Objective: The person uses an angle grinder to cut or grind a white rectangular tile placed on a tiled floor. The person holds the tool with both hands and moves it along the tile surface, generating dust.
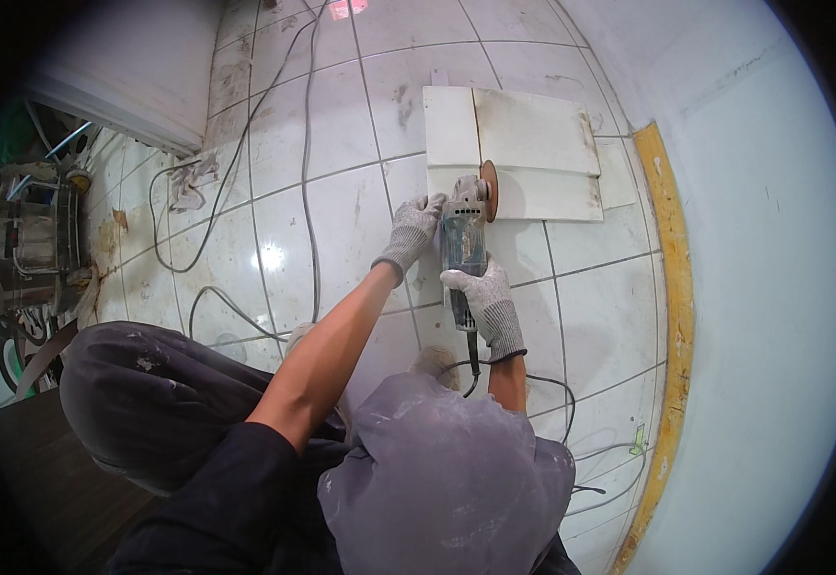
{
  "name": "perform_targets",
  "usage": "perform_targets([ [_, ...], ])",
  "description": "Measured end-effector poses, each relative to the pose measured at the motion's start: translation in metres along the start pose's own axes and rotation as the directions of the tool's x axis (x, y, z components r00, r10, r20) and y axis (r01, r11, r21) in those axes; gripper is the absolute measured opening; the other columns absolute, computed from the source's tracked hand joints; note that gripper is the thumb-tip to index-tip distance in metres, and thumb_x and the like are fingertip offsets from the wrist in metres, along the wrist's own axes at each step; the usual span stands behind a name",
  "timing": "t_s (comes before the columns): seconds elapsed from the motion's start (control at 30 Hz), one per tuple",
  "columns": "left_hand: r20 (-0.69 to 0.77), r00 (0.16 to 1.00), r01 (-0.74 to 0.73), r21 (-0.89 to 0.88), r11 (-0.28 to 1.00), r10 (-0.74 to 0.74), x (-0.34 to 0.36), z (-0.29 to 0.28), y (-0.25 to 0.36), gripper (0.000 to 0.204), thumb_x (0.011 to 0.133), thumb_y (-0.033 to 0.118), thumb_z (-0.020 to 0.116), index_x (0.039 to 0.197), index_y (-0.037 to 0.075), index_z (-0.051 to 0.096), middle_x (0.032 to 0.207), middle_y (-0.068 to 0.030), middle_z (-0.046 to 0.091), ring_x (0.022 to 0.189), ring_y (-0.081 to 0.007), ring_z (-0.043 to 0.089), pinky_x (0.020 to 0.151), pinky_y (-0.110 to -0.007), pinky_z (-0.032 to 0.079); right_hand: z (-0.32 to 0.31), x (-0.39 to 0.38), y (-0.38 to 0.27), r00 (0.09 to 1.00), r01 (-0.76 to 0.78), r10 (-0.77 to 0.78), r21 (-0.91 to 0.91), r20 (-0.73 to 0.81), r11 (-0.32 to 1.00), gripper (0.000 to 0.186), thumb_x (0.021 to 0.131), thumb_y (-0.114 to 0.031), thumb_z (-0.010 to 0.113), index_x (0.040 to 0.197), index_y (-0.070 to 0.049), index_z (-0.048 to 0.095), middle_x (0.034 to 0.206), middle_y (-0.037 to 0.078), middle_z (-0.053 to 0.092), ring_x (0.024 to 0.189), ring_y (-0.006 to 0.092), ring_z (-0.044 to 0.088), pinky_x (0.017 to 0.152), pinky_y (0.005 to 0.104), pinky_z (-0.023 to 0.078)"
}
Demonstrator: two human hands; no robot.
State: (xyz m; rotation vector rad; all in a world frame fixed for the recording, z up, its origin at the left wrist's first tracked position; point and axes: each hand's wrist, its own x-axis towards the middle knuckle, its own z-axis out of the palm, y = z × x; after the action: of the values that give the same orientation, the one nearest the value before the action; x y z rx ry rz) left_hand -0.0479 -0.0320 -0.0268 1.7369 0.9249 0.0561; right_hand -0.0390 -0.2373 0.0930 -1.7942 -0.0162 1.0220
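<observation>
An angle grinder (464,235) lies lengthwise between my gloved hands, its head pointing away from me. My right hand (491,307) is closed round the rear of its body, thumb across the top. At the left of the grinder's head, my left hand (412,235) is closed on it, its grip partly hidden. A reddish-brown disc (491,192) stands on edge at the right side of the head. The disc is over the near part of cream-white tile pieces (539,134), which lie overlapped on the floor. Whether the disc touches them I cannot tell.
A black cord (473,350) runs from the grinder past my shoe. More cable (309,182) loops over the white tiled floor (351,216) at left, near a crumpled rag (192,184). Along the right wall lies a yellow strip (676,307). Cluttered equipment (39,230) stands far left.
</observation>
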Motion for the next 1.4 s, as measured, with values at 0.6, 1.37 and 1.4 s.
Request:
perform_targets([
  [0.6,0.006,1.0,0.017,0.032,0.999,-0.017,0.002,-0.003,0.001,0.068,0.109,0.062,0.058,0.114,-0.003,0.077,0.104,-0.0312,0.077,0.102,-0.046,0.075,0.092,-0.054,0.055,0.001,0.002,0.0,1.0,-0.006,0.006,0.01,0.007,1.0,0.072,0.081,-0.029,0.092,0.141,0.001,0.066,0.108,0.013,0.078,0.094,0.0229,0.077,0.085,0.0397,0.064],
  [1.37,0.012,0.999,0.042,-0.015,0.999,-0.042,-0.003,-0.002,0.006,0.066,0.11,0.061,0.061,0.109,-0.003,0.076,0.097,-0.0246,0.077,0.093,-0.0362,0.073,0.088,-0.05,0.055,-0.002,-0.009,0.005,1.0,-0.022,0.021,-0.046,-0.012,0.999,0.071,0.081,-0.031,0.09,0.138,0.004,0.066,0.108,0.017,0.078,0.094,0.0266,0.078,0.084,0.0414,0.065],
  [1.4,0.005,0.999,0.032,-0.016,0.999,-0.032,-0.002,-0.003,0.005,0.066,0.11,0.061,0.061,0.109,-0.003,0.076,0.096,-0.0241,0.077,0.092,-0.0358,0.073,0.088,-0.05,0.055,-0.001,-0.008,0.006,1.0,-0.016,0.015,-0.043,-0.006,0.999,0.071,0.081,-0.031,0.091,0.138,0.004,0.066,0.108,0.017,0.078,0.094,0.0266,0.078,0.084,0.0414,0.065],
])
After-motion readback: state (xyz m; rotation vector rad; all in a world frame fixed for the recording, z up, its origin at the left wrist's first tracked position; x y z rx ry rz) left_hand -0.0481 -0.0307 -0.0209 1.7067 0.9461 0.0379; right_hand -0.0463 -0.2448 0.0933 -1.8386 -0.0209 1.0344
